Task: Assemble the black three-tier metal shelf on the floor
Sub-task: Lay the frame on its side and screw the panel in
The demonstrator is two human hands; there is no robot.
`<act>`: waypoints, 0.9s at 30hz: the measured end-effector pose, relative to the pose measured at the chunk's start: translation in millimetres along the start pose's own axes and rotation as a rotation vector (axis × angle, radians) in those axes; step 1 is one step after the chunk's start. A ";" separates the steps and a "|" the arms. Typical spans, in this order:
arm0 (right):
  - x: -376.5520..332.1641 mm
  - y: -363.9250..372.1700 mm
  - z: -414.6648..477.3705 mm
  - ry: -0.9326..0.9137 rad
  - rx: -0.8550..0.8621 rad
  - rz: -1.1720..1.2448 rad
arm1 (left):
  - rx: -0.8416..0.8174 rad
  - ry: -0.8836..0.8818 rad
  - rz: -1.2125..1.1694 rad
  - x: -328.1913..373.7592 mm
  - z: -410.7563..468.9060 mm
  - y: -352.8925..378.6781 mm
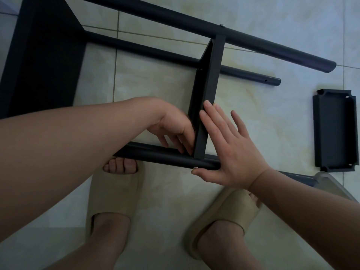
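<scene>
A: What is counted on the pale tiled floor [155, 84]?
B: Three black round metal tubes [194, 28] and three black metal shelf trays [334, 131].
A: And the two hands?
B: The middle tray [211, 78] is pressed by the flat, straight-fingered right hand [231, 151]. The left hand [173, 127] is laid inside it, and its grip cannot be told.

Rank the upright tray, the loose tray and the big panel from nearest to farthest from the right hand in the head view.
1. The upright tray: the fingers of the right hand touch it, just to their left.
2. The loose tray: lying apart, to the right.
3. The big panel: far left.
</scene>
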State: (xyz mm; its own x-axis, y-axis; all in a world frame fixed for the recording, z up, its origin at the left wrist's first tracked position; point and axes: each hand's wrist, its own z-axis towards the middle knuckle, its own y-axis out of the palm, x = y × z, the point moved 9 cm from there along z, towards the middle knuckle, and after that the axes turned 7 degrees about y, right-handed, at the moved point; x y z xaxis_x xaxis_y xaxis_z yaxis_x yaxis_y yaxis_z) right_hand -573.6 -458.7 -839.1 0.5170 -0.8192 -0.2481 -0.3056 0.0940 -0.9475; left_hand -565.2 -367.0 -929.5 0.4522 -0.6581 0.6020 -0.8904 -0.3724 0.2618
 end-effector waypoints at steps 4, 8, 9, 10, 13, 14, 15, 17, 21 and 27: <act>-0.3 -0.7 -0.1 0.002 0.000 0.003 | 0.023 -0.009 0.000 -1.8 1.7 0.9; -0.6 -0.7 -0.1 0.003 0.001 0.003 | 0.013 0.007 -0.024 0.5 1.8 1.8; -0.4 -0.7 -0.1 0.004 0.000 0.002 | 0.009 0.008 -0.031 0.7 1.5 2.1; -0.2 -0.5 0.0 0.004 -0.001 0.001 | 0.006 0.008 -0.037 0.8 1.2 2.2; 0.4 0.1 0.4 0.004 -0.005 -0.004 | -0.009 0.005 -0.050 0.5 -0.2 2.1; 0.4 0.4 0.3 0.004 -0.005 -0.005 | -0.015 0.001 -0.047 0.1 -1.0 1.9; 0.3 0.6 0.2 0.003 -0.005 -0.004 | -0.017 -0.004 -0.040 -0.2 -1.8 1.6; 0.0 0.6 -0.1 0.001 -0.001 -0.003 | -0.001 -0.013 -0.013 -0.4 -2.5 0.0; 0.6 -0.6 0.4 0.001 0.000 -0.002 | 0.040 -0.009 0.005 1.2 0.1 -0.4; -0.1 0.1 -0.2 0.000 -0.001 -0.003 | 0.046 0.020 -0.018 3.7 0.4 -0.3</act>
State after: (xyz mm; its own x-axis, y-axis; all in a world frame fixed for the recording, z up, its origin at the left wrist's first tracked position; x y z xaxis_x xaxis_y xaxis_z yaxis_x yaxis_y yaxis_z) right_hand -573.9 -458.8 -839.1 0.5175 -0.8197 -0.2456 -0.3049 0.0915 -0.9480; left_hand -563.3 -369.5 -927.6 0.4663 -0.6384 0.6124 -0.8787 -0.4140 0.2375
